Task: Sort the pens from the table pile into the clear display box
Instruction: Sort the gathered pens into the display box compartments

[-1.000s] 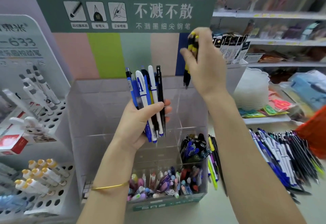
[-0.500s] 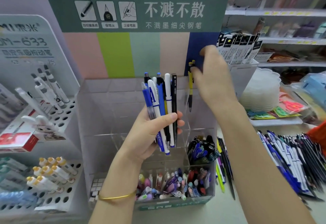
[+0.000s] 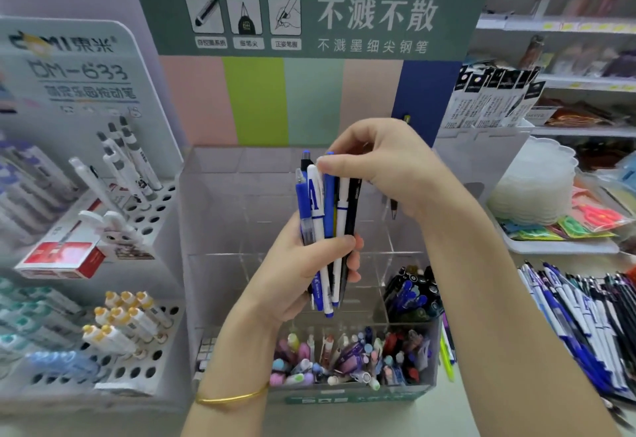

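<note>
Left hand point(image 3: 303, 275) is gripping upright pen bundle point(image 3: 325, 216) | right hand point(image 3: 389, 168) is pinching bundle's top | clear display box point(image 3: 220, 223) is standing just behind both hands | pen pile point(image 3: 585, 319) is lying on desk, right of right hand.

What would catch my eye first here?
At the centre, the left hand grips a bundle of pens, blue, white and black, while the right hand pinches their tops. Behind them stands the clear display box, and a pile of pens lies at the right.
</note>
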A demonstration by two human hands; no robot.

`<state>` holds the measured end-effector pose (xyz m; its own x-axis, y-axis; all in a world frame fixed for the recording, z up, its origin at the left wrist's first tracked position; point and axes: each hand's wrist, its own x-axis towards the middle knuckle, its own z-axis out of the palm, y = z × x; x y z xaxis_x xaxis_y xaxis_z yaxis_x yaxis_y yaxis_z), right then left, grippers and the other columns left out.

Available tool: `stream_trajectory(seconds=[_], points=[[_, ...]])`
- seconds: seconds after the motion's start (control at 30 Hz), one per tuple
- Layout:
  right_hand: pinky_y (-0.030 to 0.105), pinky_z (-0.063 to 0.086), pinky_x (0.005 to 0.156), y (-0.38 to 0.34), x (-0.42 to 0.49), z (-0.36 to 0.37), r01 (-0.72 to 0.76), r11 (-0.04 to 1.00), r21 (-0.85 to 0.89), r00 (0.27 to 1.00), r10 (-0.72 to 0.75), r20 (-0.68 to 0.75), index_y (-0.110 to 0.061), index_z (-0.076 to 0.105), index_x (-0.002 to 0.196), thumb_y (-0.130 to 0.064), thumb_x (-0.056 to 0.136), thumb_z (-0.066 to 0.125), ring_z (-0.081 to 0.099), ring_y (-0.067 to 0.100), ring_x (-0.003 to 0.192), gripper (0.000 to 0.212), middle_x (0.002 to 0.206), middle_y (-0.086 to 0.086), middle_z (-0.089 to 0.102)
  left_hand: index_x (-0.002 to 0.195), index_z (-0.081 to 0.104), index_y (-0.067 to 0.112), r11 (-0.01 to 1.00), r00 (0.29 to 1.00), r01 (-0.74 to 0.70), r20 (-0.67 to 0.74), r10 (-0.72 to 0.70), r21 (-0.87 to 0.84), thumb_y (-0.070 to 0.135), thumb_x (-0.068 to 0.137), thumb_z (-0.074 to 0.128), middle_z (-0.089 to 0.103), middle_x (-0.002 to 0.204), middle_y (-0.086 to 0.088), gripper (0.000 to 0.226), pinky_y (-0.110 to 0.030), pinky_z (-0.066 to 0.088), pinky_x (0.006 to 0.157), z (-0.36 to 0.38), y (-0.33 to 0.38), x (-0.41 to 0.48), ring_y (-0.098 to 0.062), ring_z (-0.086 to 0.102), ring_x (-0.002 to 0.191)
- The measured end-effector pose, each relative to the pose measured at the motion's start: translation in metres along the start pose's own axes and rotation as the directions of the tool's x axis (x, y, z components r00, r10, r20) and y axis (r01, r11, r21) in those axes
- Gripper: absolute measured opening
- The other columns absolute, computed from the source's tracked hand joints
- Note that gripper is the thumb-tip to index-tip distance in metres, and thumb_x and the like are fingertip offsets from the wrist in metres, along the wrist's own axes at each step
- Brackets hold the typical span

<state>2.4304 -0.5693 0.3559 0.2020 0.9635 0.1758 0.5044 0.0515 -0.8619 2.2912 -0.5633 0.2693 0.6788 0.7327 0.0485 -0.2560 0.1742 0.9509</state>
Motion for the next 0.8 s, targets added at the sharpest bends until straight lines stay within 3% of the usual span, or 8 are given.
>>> stream_trajectory(seconds=[0.1,0.2,0.3,0.37,0.43,0.57,0.67,0.8], points=[[0.012,0.039,0.05,-0.007,0.01,-0.001,0.043,0.977,0.207,0.99,-0.014,-0.142,-0.016,0.058,0.082,-0.019,0.091,0.063,0.051,-0.004,0.052,0.011,0.064,-0.009,0.061,0.103,0.05,0.005,0.998,0.998,0.037,0.048,-0.04,0.055,0.006,0.08,0.062,0.062,0.076,-0.01,0.026,-0.031,0.052,0.061,-0.012,0.004,-0.008,-0.02,0.058,0.064],[0.024,0.048,0.054,-0.018,0.021,-0.001,0.07,0.927,0.369,0.954,0.046,-0.296,-0.016,0.043,0.092,-0.022,0.102,0.042,0.06,0.008,0.055,0.012,0.065,-0.004,0.065,0.102,0.048,0.005,0.996,0.993,0.057,0.097,-0.063,0.065,0.005,0.083,0.059,0.061,0.079,-0.01,0.022,-0.031,0.051,0.06,-0.022,0.007,-0.016,-0.019,0.057,0.065],[0.029,0.05,0.049,-0.023,0.025,0.006,0.232,0.776,0.586,0.886,0.079,-0.456,-0.014,0.036,0.093,-0.021,0.105,0.033,0.047,0.013,0.043,0.014,0.059,0.001,0.048,0.103,0.046,0.007,0.995,0.988,0.093,0.119,-0.098,0.047,0.004,0.083,0.058,0.06,0.082,-0.01,0.023,-0.031,0.051,0.058,-0.031,0.011,-0.02,-0.018,0.056,0.064],[0.021,0.036,0.038,-0.022,0.023,0.009,0.28,0.68,0.678,0.877,0.106,-0.469,-0.014,0.035,0.089,-0.022,0.104,0.037,0.033,0.01,0.042,0.017,0.061,-0.001,0.037,0.103,0.045,0.009,0.991,0.985,0.128,0.111,-0.13,0.024,0.005,0.082,0.059,0.061,0.083,-0.01,0.025,-0.031,0.051,0.057,-0.037,0.012,-0.022,-0.018,0.056,0.064],[0.018,0.024,0.035,-0.014,0.022,0.01,0.166,0.743,0.648,0.92,0.121,-0.374,-0.015,0.038,0.083,-0.018,0.099,0.05,0.027,0.006,0.041,0.02,0.061,-0.002,0.034,0.104,0.045,0.009,0.988,0.981,0.152,0.122,-0.15,-0.01,0.006,0.082,0.059,0.061,0.083,-0.01,0.027,-0.032,0.05,0.057,-0.042,0.011,-0.023,-0.019,0.056,0.065],[0.015,0.019,0.035,0.0,0.015,0.018,-0.156,0.966,0.208,0.984,0.134,0.117,-0.009,0.058,0.08,-0.02,0.087,0.069,0.025,0.005,0.037,0.017,0.062,0.001,0.043,0.108,0.045,0.009,0.982,0.968,0.183,0.184,-0.17,-0.053,0.004,0.083,0.061,0.06,0.083,-0.011,0.029,-0.032,0.05,0.056,-0.047,0.009,-0.022,-0.02,0.056,0.065],[0.016,0.018,0.037,-0.001,0.014,0.015,-0.158,0.987,0.031,0.943,0.141,0.303,-0.003,0.068,0.09,-0.024,0.084,0.071,0.025,0.007,0.041,0.023,0.058,-0.002,0.047,0.111,0.046,0.009,0.976,0.952,0.206,0.243,-0.184,-0.068,0.005,0.082,0.065,0.06,0.084,-0.013,0.035,-0.031,0.049,0.055,-0.048,0.008,-0.023,-0.021,0.057,0.065],[0.016,0.017,0.038,-0.003,0.02,0.01,-0.139,0.989,-0.044,0.901,0.145,0.408,-0.008,0.072,0.091,-0.021,0.083,0.073,0.026,0.007,0.039,0.016,0.051,-0.008,0.051,0.111,0.046,0.01,0.97,0.931,0.23,0.307,-0.197,-0.076,0.007,0.082,0.064,0.059,0.085,-0.013,0.034,-0.031,0.05,0.056,-0.05,0.009,-0.022,-0.02,0.057,0.065]])
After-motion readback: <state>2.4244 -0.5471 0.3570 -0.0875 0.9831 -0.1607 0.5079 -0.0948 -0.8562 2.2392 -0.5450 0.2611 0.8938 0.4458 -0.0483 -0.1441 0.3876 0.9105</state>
